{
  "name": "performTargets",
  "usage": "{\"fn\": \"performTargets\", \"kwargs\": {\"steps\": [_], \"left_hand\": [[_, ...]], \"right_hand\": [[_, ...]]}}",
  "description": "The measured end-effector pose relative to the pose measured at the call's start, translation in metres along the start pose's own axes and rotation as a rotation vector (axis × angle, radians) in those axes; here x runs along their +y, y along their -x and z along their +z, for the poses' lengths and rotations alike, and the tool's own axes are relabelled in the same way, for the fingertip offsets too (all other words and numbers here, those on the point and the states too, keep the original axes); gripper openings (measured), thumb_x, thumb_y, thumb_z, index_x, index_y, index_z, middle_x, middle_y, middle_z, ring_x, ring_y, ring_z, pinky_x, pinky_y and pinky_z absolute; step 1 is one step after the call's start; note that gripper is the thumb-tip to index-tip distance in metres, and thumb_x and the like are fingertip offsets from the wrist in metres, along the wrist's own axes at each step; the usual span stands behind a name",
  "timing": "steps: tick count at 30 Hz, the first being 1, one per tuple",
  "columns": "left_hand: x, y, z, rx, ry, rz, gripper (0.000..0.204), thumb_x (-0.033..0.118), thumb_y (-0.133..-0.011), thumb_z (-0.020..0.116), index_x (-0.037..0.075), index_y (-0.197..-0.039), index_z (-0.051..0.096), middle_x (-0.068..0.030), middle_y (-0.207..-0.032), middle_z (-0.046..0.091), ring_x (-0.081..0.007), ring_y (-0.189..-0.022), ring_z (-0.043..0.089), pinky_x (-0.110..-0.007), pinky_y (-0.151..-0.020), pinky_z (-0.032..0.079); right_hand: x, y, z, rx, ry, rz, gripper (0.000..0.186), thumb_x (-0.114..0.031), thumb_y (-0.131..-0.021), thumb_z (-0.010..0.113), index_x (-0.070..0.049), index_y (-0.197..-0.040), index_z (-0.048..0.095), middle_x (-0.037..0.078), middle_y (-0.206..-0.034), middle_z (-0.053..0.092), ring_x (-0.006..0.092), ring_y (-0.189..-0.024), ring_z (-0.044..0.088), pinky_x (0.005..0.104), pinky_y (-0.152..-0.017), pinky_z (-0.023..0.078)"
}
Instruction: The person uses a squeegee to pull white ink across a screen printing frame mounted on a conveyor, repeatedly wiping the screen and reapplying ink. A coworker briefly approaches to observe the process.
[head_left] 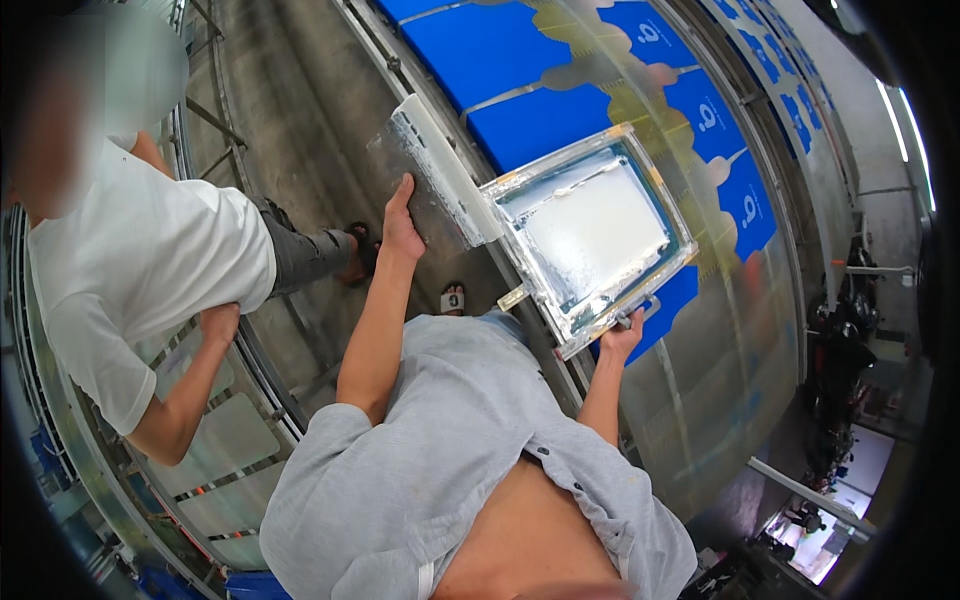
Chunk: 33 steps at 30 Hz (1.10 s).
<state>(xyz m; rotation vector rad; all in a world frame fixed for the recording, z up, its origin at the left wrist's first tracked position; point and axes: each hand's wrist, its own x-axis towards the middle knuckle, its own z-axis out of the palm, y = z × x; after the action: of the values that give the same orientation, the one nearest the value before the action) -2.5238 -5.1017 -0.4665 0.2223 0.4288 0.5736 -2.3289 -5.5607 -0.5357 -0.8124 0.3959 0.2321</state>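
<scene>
A wide squeegee (440, 175), pale and smeared with white ink, is in my left hand (403, 232). My thumb lies along its near side; my other fingers are hidden behind it. To its right is a screen-printing frame (538, 283) with metal-coloured sides, its lower left side close to the squeegee's end. White ink (590, 240) covers most of the mesh inside. At the frame's near right corner my right hand (622, 338) is closed around a grey handle (648, 306). The frame lies over the blue pieces on the long table, and whether it rests flat cannot be told.
Blue cut pieces (540, 125) with white prints lie in a row along the table (690, 400). A metal rail (395, 65) edges it. Left across the aisle floor (290, 70) stands a person in a white shirt (170, 240), beside another long rack (230, 440).
</scene>
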Motion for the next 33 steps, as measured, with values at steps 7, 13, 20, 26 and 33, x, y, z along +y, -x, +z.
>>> {"fn": "performTargets", "kwargs": {"steps": [7,13,20,26,33], "left_hand": [[-0.009,0.005,-0.003,-0.009,0.082,-0.092,0.046,0.037,-0.093,0.071,0.007,-0.127,0.061,-0.0104,-0.121,0.069,-0.0296,-0.109,0.066,-0.047,-0.099,0.051],[-0.026,0.016,-0.009,0.047,-0.038,-0.209,0.045,0.021,-0.086,0.078,0.004,-0.125,0.062,-0.0117,-0.12,0.068,-0.0306,-0.108,0.066,-0.049,-0.095,0.053],[-0.029,0.005,0.053,-0.014,-0.577,-0.079,0.041,0.002,-0.076,0.078,0.0,-0.115,0.065,-0.0103,-0.11,0.07,-0.0259,-0.095,0.069,-0.04,-0.089,0.055],[-0.051,-0.059,0.143,-0.199,-1.659,0.068,0.031,0.011,-0.08,0.07,0.0,-0.108,0.071,-0.0185,-0.109,0.071,-0.0339,-0.095,0.071,-0.043,-0.088,0.056],[-0.145,-0.112,0.145,-0.159,-2.265,-0.011,0.033,0.013,-0.081,0.065,-0.003,-0.108,0.07,-0.027,-0.117,0.067,-0.0443,-0.111,0.064,-0.055,-0.088,0.054]], "right_hand": [[0.002,0.016,0.021,0.188,0.02,0.045,0.046,-0.03,-0.097,0.062,0.001,-0.13,0.056,0.018,-0.132,0.058,0.0351,-0.122,0.055,0.0513,-0.108,0.044],[-0.01,0.033,0.038,0.34,0.695,-0.112,0.049,-0.045,-0.096,0.065,0.001,-0.112,0.068,0.009,-0.104,0.068,0.0213,-0.096,0.063,0.0377,-0.076,0.052],[-0.04,0.073,-0.037,0.556,1.525,-0.457,0.047,-0.043,-0.099,0.059,0.002,-0.108,0.069,0.016,-0.104,0.068,0.0339,-0.095,0.063,0.0422,-0.08,0.05],[-0.007,0.126,-0.088,0.375,1.877,-0.707,0.032,-0.03,-0.099,0.058,-0.001,-0.102,0.07,0.016,-0.098,0.062,0.0365,-0.099,0.056,0.0462,-0.09,0.044],[0.022,0.125,-0.1,0.514,2.043,-0.73,0.025,-0.031,-0.093,0.066,-0.006,-0.098,0.068,0.016,-0.101,0.063,0.0364,-0.101,0.057,0.0496,-0.088,0.044]]}}
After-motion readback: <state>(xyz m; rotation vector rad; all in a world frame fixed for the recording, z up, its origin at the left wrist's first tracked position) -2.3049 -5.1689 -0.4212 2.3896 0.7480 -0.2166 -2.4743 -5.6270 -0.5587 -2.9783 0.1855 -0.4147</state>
